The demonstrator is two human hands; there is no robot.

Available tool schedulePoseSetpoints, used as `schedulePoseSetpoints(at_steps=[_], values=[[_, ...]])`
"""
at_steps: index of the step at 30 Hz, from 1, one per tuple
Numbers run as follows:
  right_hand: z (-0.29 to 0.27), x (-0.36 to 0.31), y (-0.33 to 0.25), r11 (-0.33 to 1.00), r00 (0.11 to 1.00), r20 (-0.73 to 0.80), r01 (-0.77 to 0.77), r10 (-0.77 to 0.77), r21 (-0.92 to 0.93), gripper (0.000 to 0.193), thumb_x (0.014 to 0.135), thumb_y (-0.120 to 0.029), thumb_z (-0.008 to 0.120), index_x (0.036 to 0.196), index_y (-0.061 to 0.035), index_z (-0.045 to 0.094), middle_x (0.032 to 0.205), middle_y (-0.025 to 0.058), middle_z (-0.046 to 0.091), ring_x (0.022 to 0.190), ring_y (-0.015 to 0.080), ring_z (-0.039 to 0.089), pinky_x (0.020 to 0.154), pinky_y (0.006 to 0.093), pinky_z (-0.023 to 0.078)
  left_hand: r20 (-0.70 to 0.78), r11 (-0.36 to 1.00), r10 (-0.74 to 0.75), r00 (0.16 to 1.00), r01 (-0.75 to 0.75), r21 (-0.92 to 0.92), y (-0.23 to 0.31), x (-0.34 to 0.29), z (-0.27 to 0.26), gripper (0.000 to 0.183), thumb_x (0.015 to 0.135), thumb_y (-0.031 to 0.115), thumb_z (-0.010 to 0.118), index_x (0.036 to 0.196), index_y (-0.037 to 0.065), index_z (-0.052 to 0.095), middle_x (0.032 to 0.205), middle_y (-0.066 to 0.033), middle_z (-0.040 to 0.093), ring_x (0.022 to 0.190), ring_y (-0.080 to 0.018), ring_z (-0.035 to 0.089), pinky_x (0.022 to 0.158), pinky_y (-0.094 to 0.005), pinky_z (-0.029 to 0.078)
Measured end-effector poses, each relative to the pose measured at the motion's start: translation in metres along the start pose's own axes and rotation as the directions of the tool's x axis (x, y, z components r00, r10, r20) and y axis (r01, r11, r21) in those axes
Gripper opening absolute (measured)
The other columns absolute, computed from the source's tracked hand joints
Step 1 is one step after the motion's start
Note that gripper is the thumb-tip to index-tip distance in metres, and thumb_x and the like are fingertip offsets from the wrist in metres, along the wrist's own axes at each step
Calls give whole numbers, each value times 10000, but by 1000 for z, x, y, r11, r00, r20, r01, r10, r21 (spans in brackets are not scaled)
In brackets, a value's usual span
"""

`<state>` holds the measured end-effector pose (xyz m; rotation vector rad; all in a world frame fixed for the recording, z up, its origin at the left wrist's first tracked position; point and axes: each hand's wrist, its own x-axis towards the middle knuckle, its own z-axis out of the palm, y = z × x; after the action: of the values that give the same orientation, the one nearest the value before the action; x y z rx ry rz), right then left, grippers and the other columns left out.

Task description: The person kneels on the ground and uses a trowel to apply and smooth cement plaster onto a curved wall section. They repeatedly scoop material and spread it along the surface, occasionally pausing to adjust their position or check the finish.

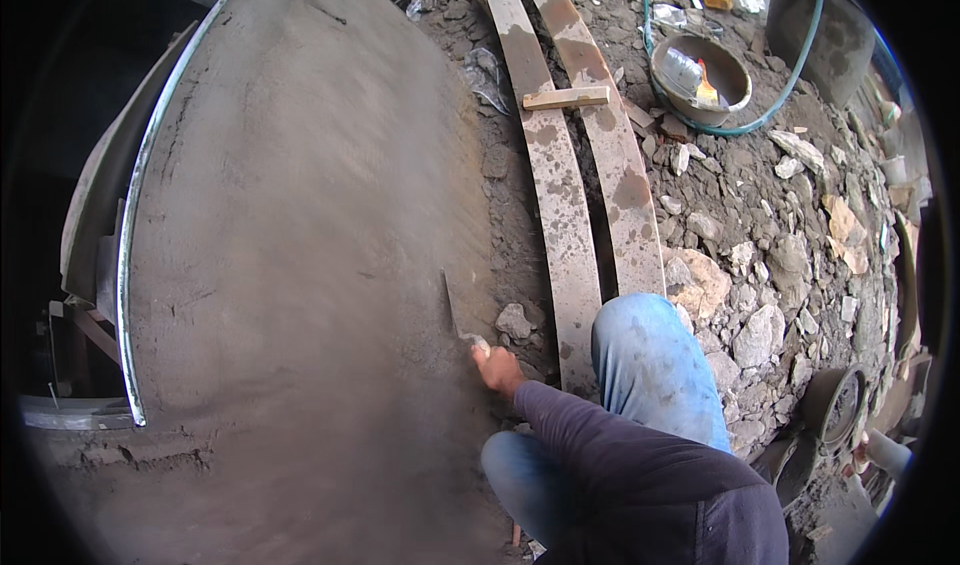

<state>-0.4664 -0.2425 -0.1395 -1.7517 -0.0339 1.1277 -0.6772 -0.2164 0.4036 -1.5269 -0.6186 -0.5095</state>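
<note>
My right hand is closed around the pale handle of a trowel. Its thin blade is seen nearly edge-on and lies against a broad grey-brown cement surface, close to that surface's right border. Whether the blade presses on the cement or stands slightly off it, I cannot tell. The surface looks mostly smooth, with rougher, cracked mortar at its lower left. My sleeved right arm reaches in from the lower right, past my bent knees in jeans. My left hand does not show.
Two long mortar-spotted planks run beside the surface, bridged by a short wood piece. Right of them lies rubble with large stones. A bowl holds a brush; a green hose curves around it. A metal edge strip borders the left.
</note>
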Motion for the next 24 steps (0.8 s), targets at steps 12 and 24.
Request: schedulePoseSetpoints(at_steps=[12,24], values=[[-13,-3,-21,1000,1000,-16,-13,13,-8,696,1036,-571,545,1134,95,721,1077,392,703,1107,549,674,975,567,531,20,1000,7,1000,-8,25,1,-6,9,751,998,502,680,1454,-69,506,1400,-292,572,1309,-470,553,1090,-602,463],[-15,-16,0,999,999,38,1,0,-42,720,1038,-587,524,1155,94,722,1075,332,738,1056,516,713,940,564,560,-21,999,29,999,-28,30,-1,1,-10,742,996,509,684,1434,-69,530,1384,-289,587,1296,-468,570,1068,-584,489]])
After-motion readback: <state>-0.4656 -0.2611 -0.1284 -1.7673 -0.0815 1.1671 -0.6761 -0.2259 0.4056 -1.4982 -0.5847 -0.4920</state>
